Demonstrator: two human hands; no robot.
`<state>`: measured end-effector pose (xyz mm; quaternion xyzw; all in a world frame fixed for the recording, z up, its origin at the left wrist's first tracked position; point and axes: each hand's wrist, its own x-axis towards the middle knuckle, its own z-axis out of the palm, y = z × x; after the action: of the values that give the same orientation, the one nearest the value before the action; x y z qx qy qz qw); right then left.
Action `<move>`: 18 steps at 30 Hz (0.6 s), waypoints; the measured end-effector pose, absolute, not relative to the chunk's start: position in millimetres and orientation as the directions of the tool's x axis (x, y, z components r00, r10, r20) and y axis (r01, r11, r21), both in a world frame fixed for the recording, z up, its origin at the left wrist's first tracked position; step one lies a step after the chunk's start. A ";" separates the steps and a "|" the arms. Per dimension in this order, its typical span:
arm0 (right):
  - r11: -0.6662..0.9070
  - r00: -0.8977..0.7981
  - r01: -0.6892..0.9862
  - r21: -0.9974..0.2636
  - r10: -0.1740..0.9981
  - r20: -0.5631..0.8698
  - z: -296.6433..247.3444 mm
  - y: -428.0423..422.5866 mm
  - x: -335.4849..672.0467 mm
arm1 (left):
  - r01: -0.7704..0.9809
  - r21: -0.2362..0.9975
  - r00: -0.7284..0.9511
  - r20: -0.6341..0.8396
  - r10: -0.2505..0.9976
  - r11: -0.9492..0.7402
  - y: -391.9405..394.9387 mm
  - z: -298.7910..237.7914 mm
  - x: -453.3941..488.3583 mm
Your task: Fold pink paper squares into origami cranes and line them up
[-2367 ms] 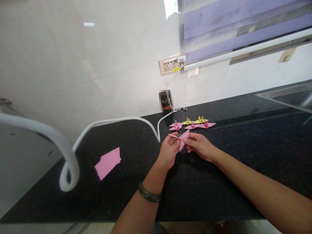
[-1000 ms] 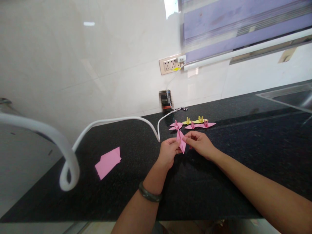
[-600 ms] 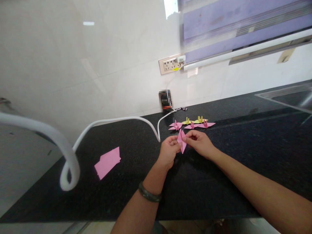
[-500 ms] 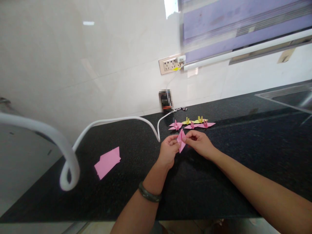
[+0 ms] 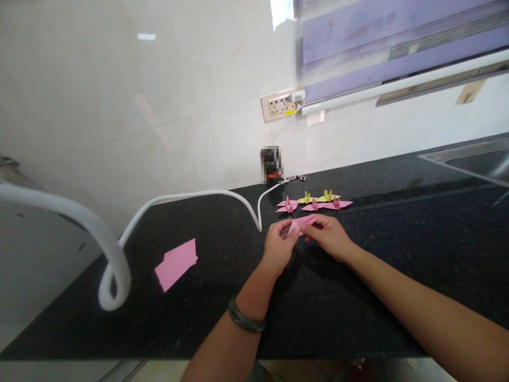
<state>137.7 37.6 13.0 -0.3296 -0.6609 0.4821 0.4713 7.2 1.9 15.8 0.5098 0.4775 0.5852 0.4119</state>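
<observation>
Over a black countertop, my left hand and my right hand pinch a small folded pink paper piece between their fingertips. The piece lies nearly flat between the two hands. A dark bracelet sits on my left wrist. Just beyond the hands, a row of finished pink and yellow paper cranes rests on the counter.
A stack of pink paper sheets lies to the left. A white cable loops across the counter from the left and runs to a small dark device by the wall. A wall socket sits above, a sink edge at far right.
The pink piece was held upright with its point downward; now it is turned to lie nearly flat between my fingertips. Both hands stayed in about the same place.
</observation>
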 end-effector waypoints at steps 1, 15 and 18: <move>0.297 -0.336 -0.040 -0.954 0.895 0.293 13.4 37.2 137.7 | 0.012 0.974 -0.140 0.226 0.964 -0.227 2.1 15.3 6.8; 0.168 -0.365 -0.126 -0.978 0.908 0.204 12.0 39.1 137.0 | 0.072 0.991 -0.092 0.122 0.988 -0.115 3.4 9.2 4.7; 0.142 -0.402 -0.127 -0.982 0.897 0.182 13.8 38.2 137.7 | 0.120 0.983 -0.095 0.150 0.984 -0.138 2.5 8.5 4.0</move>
<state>137.7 38.2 13.8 -0.3159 -0.6097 0.5739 0.4462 4.0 2.5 8.5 0.5357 0.5151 0.5313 0.4067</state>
